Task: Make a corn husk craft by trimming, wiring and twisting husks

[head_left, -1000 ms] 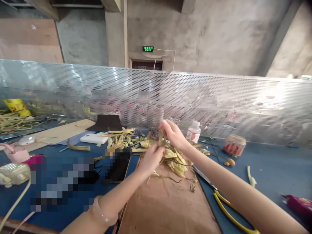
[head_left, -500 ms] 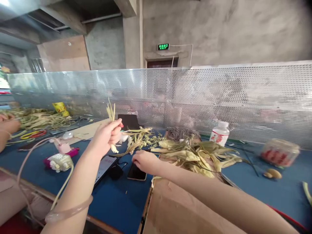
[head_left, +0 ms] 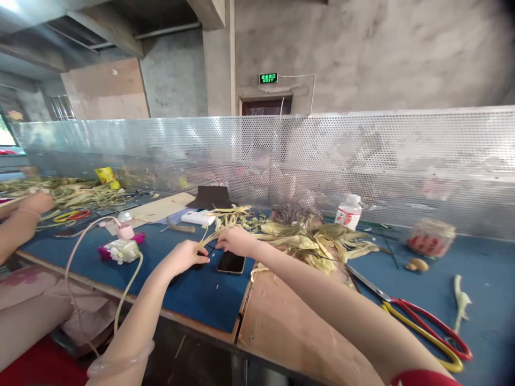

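Note:
My left hand [head_left: 185, 258] is closed low over the blue table, with pale dried husk strips [head_left: 204, 239] sticking up from its fingers. Close on its right, my right hand [head_left: 238, 241] pinches a thin dark cord [head_left: 213, 248] in the gap between the two hands. Just below the right hand lies a phone [head_left: 231, 262] with a dark screen. Behind the hands are small dried sprigs [head_left: 251, 222] and husks. A bigger heap of dried husks [head_left: 317, 244] lies right of my right hand. Most of what sits under the left hand is hidden.
Scissors [head_left: 406, 311] with red and yellow handles lie beside my right forearm. A white bottle [head_left: 348, 212] and a plastic jar [head_left: 431, 237] stand behind. At left are a charger with a cable [head_left: 124, 229] and a co-worker's hand [head_left: 38, 202]. A perforated metal screen [head_left: 181, 150] bounds the table.
My left hand has come down and right from its raised position with the husk strips. My right hand has lifted slightly off the phone. The view has shifted, bringing the scissors into sight.

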